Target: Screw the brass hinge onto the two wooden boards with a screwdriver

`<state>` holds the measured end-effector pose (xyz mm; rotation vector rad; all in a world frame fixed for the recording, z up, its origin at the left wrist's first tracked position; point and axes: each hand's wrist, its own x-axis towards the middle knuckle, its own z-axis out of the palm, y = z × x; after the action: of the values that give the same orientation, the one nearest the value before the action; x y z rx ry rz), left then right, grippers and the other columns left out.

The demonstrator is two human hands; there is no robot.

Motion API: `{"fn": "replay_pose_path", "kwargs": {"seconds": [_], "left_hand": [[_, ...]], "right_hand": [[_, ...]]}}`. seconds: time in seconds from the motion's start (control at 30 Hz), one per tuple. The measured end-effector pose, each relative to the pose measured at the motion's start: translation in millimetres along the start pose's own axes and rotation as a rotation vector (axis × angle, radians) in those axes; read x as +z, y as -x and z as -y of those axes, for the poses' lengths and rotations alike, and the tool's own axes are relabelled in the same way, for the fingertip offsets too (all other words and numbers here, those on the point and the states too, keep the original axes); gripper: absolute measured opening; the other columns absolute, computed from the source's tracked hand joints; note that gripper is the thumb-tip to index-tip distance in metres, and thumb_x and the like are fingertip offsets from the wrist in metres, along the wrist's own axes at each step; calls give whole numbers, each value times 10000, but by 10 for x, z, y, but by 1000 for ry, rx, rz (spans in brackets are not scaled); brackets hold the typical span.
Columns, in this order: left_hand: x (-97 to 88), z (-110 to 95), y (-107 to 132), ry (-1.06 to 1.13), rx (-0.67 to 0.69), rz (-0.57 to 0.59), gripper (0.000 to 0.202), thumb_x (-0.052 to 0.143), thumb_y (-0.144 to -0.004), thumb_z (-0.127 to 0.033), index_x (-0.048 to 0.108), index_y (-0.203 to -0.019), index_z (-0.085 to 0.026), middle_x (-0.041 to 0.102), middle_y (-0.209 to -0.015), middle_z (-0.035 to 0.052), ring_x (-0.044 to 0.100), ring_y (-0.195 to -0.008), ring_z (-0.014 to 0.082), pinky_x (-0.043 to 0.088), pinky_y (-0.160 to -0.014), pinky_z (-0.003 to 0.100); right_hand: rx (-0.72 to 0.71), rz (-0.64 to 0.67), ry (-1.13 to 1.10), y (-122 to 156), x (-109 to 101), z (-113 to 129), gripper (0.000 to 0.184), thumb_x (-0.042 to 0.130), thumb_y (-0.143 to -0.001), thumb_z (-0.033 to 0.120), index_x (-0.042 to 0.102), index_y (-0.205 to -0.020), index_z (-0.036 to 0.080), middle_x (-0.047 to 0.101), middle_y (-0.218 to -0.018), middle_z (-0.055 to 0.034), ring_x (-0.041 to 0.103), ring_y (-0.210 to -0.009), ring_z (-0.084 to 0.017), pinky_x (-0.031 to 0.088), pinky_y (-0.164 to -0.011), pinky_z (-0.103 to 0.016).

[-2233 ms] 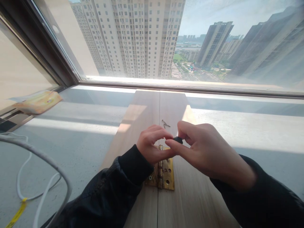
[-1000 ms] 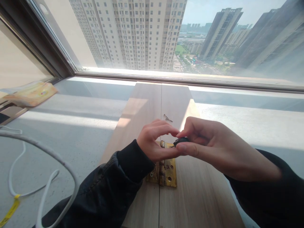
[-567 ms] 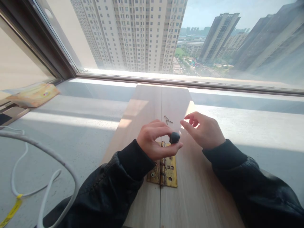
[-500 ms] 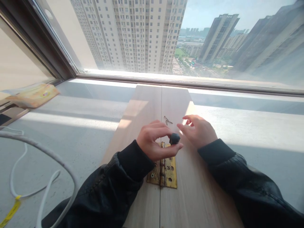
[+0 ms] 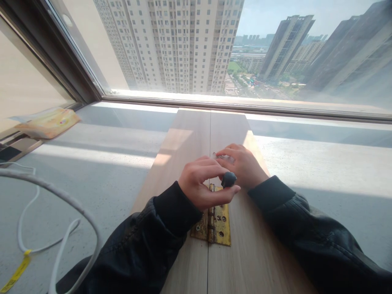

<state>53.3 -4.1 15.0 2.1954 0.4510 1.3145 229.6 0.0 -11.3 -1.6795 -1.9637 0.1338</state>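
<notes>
My left hand (image 5: 200, 181) is closed, thumb and fingers round the dark handle of a screwdriver (image 5: 228, 179). The handle's butt end faces me, and its shaft is hidden. Below that hand lies a worn brass hinge (image 5: 221, 223), partly covered, with its knuckle along the seam between two pale wooden boards (image 5: 191, 141). A screw head shows in its left leaf, and holes show in the right leaf. Farther along the boards, my right hand (image 5: 241, 163) has its thumb and forefinger apart around a few small loose screws (image 5: 218, 155), partly hidden by the fingers.
The boards rest on a pale sill (image 5: 122, 143) before a large window (image 5: 171, 49). A white cable (image 5: 88, 220) with a yellow tag (image 5: 17, 269) loops at the left. An orange-yellow soft packet (image 5: 50, 122) lies at the far left corner.
My right hand has moved left, so its fingertips are now at the loose screws. My left hand keeps hold of the screwdriver above the hinge. The view has shifted slightly.
</notes>
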Motion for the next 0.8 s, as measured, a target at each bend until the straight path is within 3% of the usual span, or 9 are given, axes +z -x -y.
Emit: {"fn": "replay_pose_path", "kwargs": {"seconds": [0.27, 0.43, 0.6, 0.8], "left_hand": [[2, 14, 6, -1, -9, -21, 91, 699, -652, -201, 661, -638, -120, 623, -572, 32, 521, -545, 111, 459, -557, 257], [-10, 14, 10, -4, -35, 3, 108, 699, -657, -222, 666, -640, -121, 632, -572, 34, 520, -544, 109, 446, -549, 249], [-23, 8, 4, -3, -54, 17, 136, 694, -676, -240, 670, -649, -108, 650, -588, 49, 532, -547, 108, 446, -548, 242], [-31, 12, 6, -28, -60, -3, 123, 684, -688, -235, 659, -641, -124, 642, -591, 23, 525, -548, 94, 443, -556, 227]], "right_hand": [[-21, -34, -114, 66, -32, 22, 83, 593, -742, 232, 634, -802, 191, 608, -864, -50, 529, -873, -205, 427, -772, -354], [38, -85, -217, 132, -76, 34, 98, 622, -736, 279, 611, -721, 184, 595, -697, -18, 523, -674, -161, 439, -636, -322], [156, -176, -369, 464, -237, 152, 198, 594, -803, 351, 600, -888, 172, 658, -811, -54, 603, -688, -153, 492, -604, -295], [62, -24, -403, 895, -293, 419, 78, 595, -806, 259, 647, -800, 200, 662, -696, -6, 603, -605, -129, 487, -548, -251]]}}
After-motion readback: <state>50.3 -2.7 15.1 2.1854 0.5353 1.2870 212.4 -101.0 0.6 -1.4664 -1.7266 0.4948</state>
